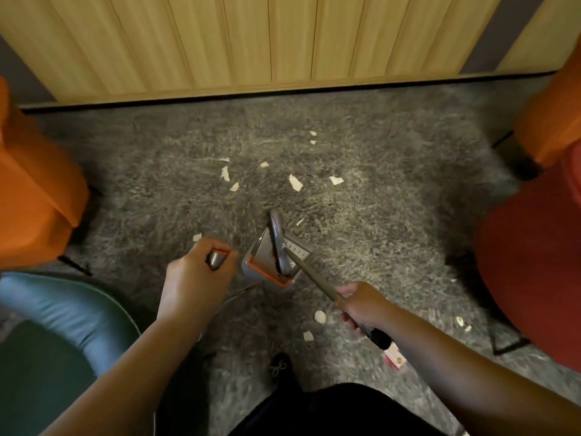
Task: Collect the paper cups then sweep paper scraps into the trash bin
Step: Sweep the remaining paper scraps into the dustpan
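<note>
From the head view you are in the sweeping step: your left hand [196,272] grips the dustpan handle [217,259], your right hand [361,305] holds the broom handle [314,280], with the broom head [281,243] in the dustpan [270,262]. Paper scraps [295,183] lie scattered on the carpet [393,184] just beyond; next, I judge, draw them toward the pan. No cups or bin show.

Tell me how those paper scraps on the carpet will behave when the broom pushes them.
The paper scraps look thin and small, so they are probably very light and may flutter or skip aside. The carpet looks shaggy, so flat pieces may snag rather than slide. The broom may need several short strokes.
</note>
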Demonstrator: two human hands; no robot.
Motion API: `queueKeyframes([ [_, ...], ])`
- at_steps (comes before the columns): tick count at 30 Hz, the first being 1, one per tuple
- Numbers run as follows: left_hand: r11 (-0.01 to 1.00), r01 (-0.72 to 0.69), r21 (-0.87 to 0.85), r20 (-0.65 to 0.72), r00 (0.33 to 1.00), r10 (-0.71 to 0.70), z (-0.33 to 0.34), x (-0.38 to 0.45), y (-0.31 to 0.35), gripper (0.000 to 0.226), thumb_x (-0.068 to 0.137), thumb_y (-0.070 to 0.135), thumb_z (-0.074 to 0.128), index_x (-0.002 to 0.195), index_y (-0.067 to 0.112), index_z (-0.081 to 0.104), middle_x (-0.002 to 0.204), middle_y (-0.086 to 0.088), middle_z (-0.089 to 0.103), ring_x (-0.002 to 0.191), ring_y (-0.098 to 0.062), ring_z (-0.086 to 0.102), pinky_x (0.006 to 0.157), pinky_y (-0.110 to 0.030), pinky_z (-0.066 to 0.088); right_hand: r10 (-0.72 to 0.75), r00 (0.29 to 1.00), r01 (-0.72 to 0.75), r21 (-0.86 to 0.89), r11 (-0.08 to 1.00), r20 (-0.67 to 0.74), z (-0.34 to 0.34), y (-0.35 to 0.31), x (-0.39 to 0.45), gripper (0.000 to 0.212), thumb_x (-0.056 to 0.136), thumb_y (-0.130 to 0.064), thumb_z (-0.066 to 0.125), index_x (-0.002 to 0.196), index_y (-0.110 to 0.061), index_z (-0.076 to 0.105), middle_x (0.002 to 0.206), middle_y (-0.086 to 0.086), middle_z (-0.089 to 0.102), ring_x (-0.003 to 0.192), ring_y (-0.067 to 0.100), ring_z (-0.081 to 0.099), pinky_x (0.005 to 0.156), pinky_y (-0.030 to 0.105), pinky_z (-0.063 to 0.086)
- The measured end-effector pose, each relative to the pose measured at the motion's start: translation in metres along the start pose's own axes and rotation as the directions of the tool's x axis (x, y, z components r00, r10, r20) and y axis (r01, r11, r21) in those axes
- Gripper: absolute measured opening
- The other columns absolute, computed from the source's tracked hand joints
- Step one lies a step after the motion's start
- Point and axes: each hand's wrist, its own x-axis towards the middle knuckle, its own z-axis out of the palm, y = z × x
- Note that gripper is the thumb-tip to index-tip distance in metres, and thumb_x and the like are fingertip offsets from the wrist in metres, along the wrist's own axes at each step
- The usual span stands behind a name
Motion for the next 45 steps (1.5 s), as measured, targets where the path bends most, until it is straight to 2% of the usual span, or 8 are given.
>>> queueKeyframes([
  [4, 0.998, -0.019, 0.068, 0.005, 1.0, 0.019, -0.012, 0.078, -0.002, 0.007, 0.082, 0.049, 0.062, 0.084, 0.05, 0.056, 0.083, 0.04, 0.056, 0.072, 0.014, 0.056, 0.042, -0.01, 0.037, -0.025, 1.0, 0.025, -0.012, 1.0, 0.004, -0.008, -0.062, 0.04, 0.019, 0.093, -0.01, 0.055, 0.11, -0.004, 0.06, 0.044, 0.002, 0.055, 0.033, 0.014, 0.048, 0.035, 0.016, 0.034],
  [7, 0.997, 0.04, 0.069, -0.01, 0.999, -0.039, -0.023, 0.124, -0.01, 0.007, 0.081, 0.048, 0.062, 0.086, 0.049, 0.057, 0.075, 0.029, 0.061, 0.071, 0.011, 0.057, 0.049, -0.022, 0.047, -0.049, 0.999, 0.05, -0.035, 0.998, 0.024, -0.009, -0.111, 0.071, 0.028, 0.091, -0.01, 0.056, 0.119, -0.009, 0.056, 0.045, 0.001, 0.057, 0.034, 0.012, 0.05, 0.035, 0.017, 0.036],
  [15, 0.975, 0.212, 0.072, -0.111, 0.973, -0.203, -0.05, 0.222, -0.057, 0.007, 0.084, 0.045, 0.066, 0.084, 0.046, 0.059, 0.071, 0.016, 0.064, 0.064, 0.001, 0.059, 0.051, -0.02, 0.042, -0.063, 0.983, 0.079, -0.089, 0.993, 0.172, 0.002, -0.241, 0.156, 0.04, 0.095, -0.01, 0.055, 0.134, -0.008, 0.046, 0.063, 0.008, 0.055, 0.038, 0.011, 0.047, 0.036, 0.017, 0.034],
  [20, 0.942, 0.319, 0.103, -0.218, 0.931, -0.292, -0.073, 0.286, -0.094, 0.013, 0.082, 0.04, 0.07, 0.081, 0.047, 0.059, 0.07, 0.026, 0.062, 0.073, 0.015, 0.055, 0.052, -0.013, 0.036, -0.093, 0.956, 0.158, -0.224, 0.962, 0.279, 0.022, -0.329, 0.217, 0.045, 0.096, -0.012, 0.054, 0.139, -0.009, 0.042, 0.071, 0.008, 0.058, 0.046, 0.014, 0.05, 0.037, 0.019, 0.036],
  [25, 0.9, 0.398, 0.176, -0.287, 0.895, -0.34, -0.102, 0.314, -0.128, 0.014, 0.078, 0.044, 0.067, 0.082, 0.051, 0.056, 0.076, 0.042, 0.056, 0.069, 0.017, 0.054, 0.05, -0.014, 0.036, -0.059, 0.93, 0.162, -0.26, 0.952, 0.364, 0.056, -0.389, 0.266, 0.046, 0.096, -0.013, 0.055, 0.14, -0.012, 0.042, 0.072, 0.009, 0.057, 0.045, 0.013, 0.049, 0.038, 0.019, 0.036],
  [31, 0.864, 0.468, 0.184, -0.376, 0.846, -0.378, -0.137, 0.333, -0.171, 0.016, 0.07, 0.06, 0.055, 0.083, 0.05, 0.057, 0.075, 0.045, 0.054, 0.068, 0.026, 0.051, 0.046, -0.007, 0.035, 0.007, 0.905, 0.134, -0.299, 0.945, 0.425, 0.103, -0.437, 0.302, 0.043, 0.096, -0.013, 0.053, 0.138, -0.012, 0.043, 0.069, 0.007, 0.055, 0.041, 0.01, 0.047, 0.038, 0.019, 0.035],
  [39, 0.804, 0.571, 0.169, -0.26, 0.812, -0.522, -0.168, 0.373, -0.226, 0.012, 0.077, 0.046, 0.069, 0.083, 0.048, 0.059, 0.066, 0.032, 0.06, 0.051, 0.009, 0.059, 0.031, -0.009, 0.032, 0.052, 0.912, 0.095, -0.333, 0.938, 0.406, 0.157, -0.481, 0.338, 0.048, 0.097, -0.01, 0.052, 0.143, -0.011, 0.039, 0.071, 0.009, 0.055, 0.045, 0.013, 0.048, 0.038, 0.02, 0.035],
  [45, 0.778, 0.599, 0.189, -0.231, 0.797, -0.558, -0.171, 0.39, -0.236, 0.009, 0.077, 0.045, 0.065, 0.083, 0.049, 0.059, 0.069, 0.031, 0.062, 0.055, 0.009, 0.059, 0.041, -0.012, 0.042, 0.08, 0.896, 0.067, -0.311, 0.948, 0.436, 0.181, -0.503, 0.372, 0.033, 0.098, -0.007, 0.048, 0.131, -0.007, 0.048, 0.067, 0.008, 0.05, 0.046, 0.012, 0.047, 0.035, 0.016, 0.034],
])
